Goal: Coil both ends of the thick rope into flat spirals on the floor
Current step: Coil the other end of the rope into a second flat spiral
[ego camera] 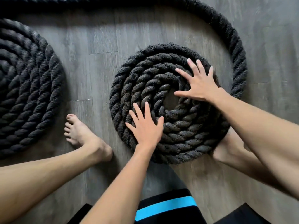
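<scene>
The thick rope (239, 62) lay on the grey plank floor (90, 70) in two flat spirals, well apart. The central spiral (182, 136) sat just in front of the person with both hands on it — fingers straight and spread wide, gripping nothing. The left hand (145, 125) pressed on the near-left turns. The right hand (199, 84) lay across the far-right turns, thumb reaching toward the small open centre. A loose stretch of rope arced round this coil's right side, apart from it. The left spiral (27, 94) was larger, cut off by the frame. A bare left foot (80, 136) stood between the spirals; the right foot (226, 147) touched the central spiral's near-right rim.
</scene>
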